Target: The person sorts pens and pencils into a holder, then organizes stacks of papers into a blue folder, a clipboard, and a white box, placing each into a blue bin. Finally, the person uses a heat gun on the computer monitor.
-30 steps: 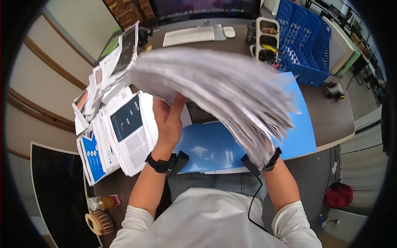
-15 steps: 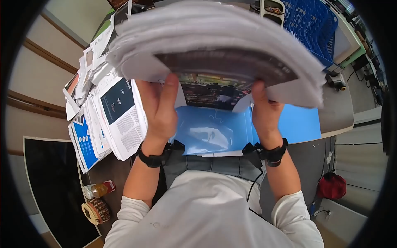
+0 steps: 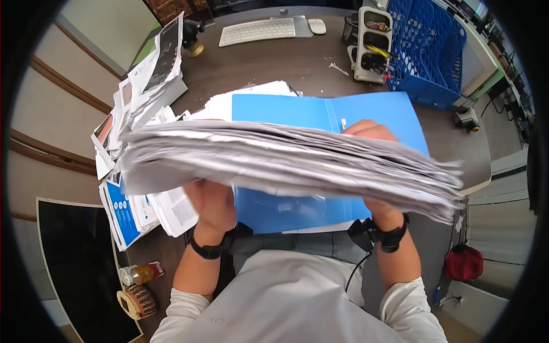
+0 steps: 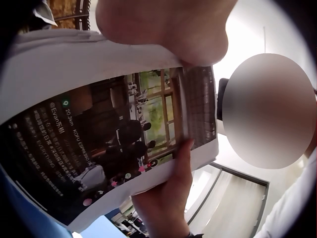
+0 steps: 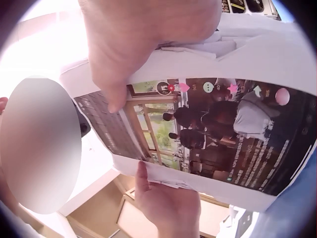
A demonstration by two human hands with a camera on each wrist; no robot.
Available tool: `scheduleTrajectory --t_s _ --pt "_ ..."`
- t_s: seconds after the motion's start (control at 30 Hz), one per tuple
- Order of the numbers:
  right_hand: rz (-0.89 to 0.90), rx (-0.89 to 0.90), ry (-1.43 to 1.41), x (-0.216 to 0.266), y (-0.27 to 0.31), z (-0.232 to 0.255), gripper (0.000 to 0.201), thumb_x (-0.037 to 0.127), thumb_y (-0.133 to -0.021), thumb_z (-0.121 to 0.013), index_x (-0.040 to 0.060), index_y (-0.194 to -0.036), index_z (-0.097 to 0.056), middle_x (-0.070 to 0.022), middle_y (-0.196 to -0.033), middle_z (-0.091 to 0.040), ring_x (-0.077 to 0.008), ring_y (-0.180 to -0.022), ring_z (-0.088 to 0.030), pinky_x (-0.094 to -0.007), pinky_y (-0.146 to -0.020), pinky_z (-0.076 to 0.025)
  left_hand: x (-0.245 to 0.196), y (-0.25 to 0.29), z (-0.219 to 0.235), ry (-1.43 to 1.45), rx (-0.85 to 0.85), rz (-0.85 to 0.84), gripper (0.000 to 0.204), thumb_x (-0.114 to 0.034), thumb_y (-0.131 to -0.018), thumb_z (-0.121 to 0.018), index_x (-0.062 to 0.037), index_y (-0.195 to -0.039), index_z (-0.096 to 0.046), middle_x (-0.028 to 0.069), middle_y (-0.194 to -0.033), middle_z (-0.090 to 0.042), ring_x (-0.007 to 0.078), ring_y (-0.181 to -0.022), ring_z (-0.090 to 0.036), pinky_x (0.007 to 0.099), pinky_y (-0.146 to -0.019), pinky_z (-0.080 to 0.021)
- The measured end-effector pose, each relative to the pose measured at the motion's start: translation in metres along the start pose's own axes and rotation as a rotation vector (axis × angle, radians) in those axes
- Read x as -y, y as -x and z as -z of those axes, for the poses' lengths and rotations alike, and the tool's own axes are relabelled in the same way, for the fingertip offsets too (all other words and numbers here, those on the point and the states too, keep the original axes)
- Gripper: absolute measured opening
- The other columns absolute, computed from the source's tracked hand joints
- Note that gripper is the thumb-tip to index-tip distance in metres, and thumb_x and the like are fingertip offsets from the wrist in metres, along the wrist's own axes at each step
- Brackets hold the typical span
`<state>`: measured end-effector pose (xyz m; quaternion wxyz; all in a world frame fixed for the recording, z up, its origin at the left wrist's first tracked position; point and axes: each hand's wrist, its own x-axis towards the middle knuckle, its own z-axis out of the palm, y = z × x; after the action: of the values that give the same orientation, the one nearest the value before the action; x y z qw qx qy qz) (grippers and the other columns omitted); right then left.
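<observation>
A thick stack of papers [image 3: 291, 166] is held up in both hands, nearly edge-on in the head view. My left hand [image 3: 211, 206] grips its left part and my right hand [image 3: 372, 130] its right part, with fingers over the far edge. In the left wrist view the outer sheet shows a dark printed screenshot [image 4: 119, 134]; the thumbs lie on this sheet and the other fingers are behind the stack. Beneath the papers, an open blue folder [image 3: 280, 108] lies on the desk, partly hidden by them.
Loose piles of printed paper [image 3: 171, 214] cover the desk's left side. At the back are a keyboard [image 3: 257, 31], a mouse [image 3: 316, 26], an organizer tray [image 3: 374, 48] and a blue file rack [image 3: 426, 54]. A jar [image 3: 136, 275] stands at lower left.
The stack swung from a slant with its right end low, up to showing its printed side, then down to nearly level and edge-on. Both hands came lower with it since the middle frame.
</observation>
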<state>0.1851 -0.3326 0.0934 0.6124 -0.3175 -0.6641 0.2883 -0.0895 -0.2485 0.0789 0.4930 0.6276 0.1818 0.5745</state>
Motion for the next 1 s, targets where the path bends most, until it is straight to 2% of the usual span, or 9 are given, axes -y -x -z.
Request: scheduleTrajectory --t_s 0.07,0.17,0.27,0.33,0.4,0.47,0.67,0.87,1.0 --pt "-0.276 -0.307 -0.012 -0.014 0.020 -0.024 0.039 0.013 -0.087 -0.080 0.0001 -0.120 -0.065 -0.0124 -0.117 -0.067 -0.0234 -0.111 -0.062 -0.0359 -0.096 -0.049 0.029 0.009 0.001 -0.346 -0.088 0.019 0.035 -0.015 -0.104 -0.052 -0.0001 -0.136 -0.048 0.0067 -0.127 -0.055 0.0177 -0.112 -0.052 0.0333 -0.102 -0.040" --pt "-0.176 -0.418 0.023 -0.021 0.000 -0.032 0.054 0.008 -0.082 -0.085 0.0019 -0.131 -0.061 -0.0095 -0.123 -0.066 -0.0185 -0.113 -0.060 -0.0354 -0.099 -0.049 0.031 0.014 -0.007 -0.432 0.070 0.118 0.037 -0.017 -0.107 -0.048 0.0009 -0.139 -0.047 0.0059 -0.133 -0.053 0.0168 -0.119 -0.050 0.0328 -0.105 -0.038" --pt "-0.090 -0.544 -0.087 -0.013 -0.014 -0.039 0.054 0.009 -0.084 -0.084 0.0039 -0.132 -0.061 -0.0073 -0.123 -0.066 -0.0161 -0.111 -0.060 -0.0338 -0.098 -0.049 0.018 -0.001 -0.026 -0.288 0.075 -0.049 0.038 -0.017 -0.108 -0.044 0.0017 -0.141 -0.046 0.0078 -0.135 -0.053 0.0182 -0.121 -0.050 0.0338 -0.106 -0.038" --pt "-0.061 -0.482 0.032 -0.006 -0.021 -0.041 0.049 0.006 -0.084 -0.083 0.0023 -0.129 -0.064 -0.0075 -0.118 -0.068 -0.0163 -0.105 -0.062 -0.0313 -0.092 -0.051 0.016 -0.012 -0.030 -0.565 0.039 -0.243 0.042 -0.016 -0.102 -0.054 0.0050 -0.139 -0.053 0.0200 -0.136 -0.058 0.0341 -0.129 -0.051 0.0384 -0.110 -0.035" --pt "0.044 -0.520 0.088 -0.006 -0.029 -0.039 0.042 0.001 -0.084 -0.082 0.0003 -0.123 -0.066 -0.0071 -0.112 -0.070 -0.0158 -0.098 -0.064 -0.0292 -0.086 -0.053 0.039 -0.024 -0.025 -0.780 -0.161 -0.504 0.038 -0.015 -0.101 -0.058 0.0025 -0.135 -0.057 0.0169 -0.132 -0.060 0.0308 -0.126 -0.053 0.0375 -0.107 -0.038" --pt "-0.230 -0.584 -0.100 -0.010 -0.020 -0.030 0.041 0.001 -0.083 -0.082 0.0002 -0.122 -0.067 -0.0071 -0.110 -0.070 -0.0141 -0.097 -0.064 -0.0291 -0.086 -0.053 0.018 -0.032 -0.016 -0.395 0.055 0.176 0.034 -0.013 -0.099 -0.062 0.0022 -0.129 -0.059 0.0154 -0.129 -0.060 0.0278 -0.123 -0.054 0.0353 -0.105 -0.040" --pt "0.149 -0.595 0.071 0.013 -0.041 -0.018 0.060 0.024 -0.088 -0.082 0.0032 -0.132 -0.048 -0.0094 -0.109 -0.064 -0.0161 -0.099 -0.062 -0.0289 -0.089 -0.050 0.000 -0.064 -0.026 -0.067 -0.195 -0.061 0.052 -0.008 -0.097 -0.059 -0.0017 -0.144 -0.038 0.0109 -0.127 -0.054 0.0181 -0.114 -0.054 0.0320 -0.102 -0.040" --pt "0.140 -0.488 0.329 0.032 -0.075 -0.016 0.057 0.029 -0.091 -0.078 0.0043 -0.133 -0.047 -0.0094 -0.107 -0.064 -0.0144 -0.095 -0.060 -0.0283 -0.085 -0.051 -0.018 -0.092 -0.034 -0.225 -0.138 -0.201 0.046 -0.021 -0.101 -0.050 -0.0011 -0.141 -0.042 0.0107 -0.132 -0.049 0.0166 -0.119 -0.049 0.0297 -0.107 -0.034" --pt "-0.059 -0.488 -0.094 0.019 -0.061 -0.015 0.059 0.019 -0.085 -0.084 0.0057 -0.132 -0.050 -0.0041 -0.102 -0.063 -0.0100 -0.094 -0.060 -0.0242 -0.081 -0.051 -0.009 -0.086 -0.029 -0.251 0.012 -0.149 0.043 -0.038 -0.109 -0.037 -0.0012 -0.130 -0.047 0.0089 -0.110 -0.056 0.0148 -0.102 -0.052 0.0278 -0.095 -0.039"
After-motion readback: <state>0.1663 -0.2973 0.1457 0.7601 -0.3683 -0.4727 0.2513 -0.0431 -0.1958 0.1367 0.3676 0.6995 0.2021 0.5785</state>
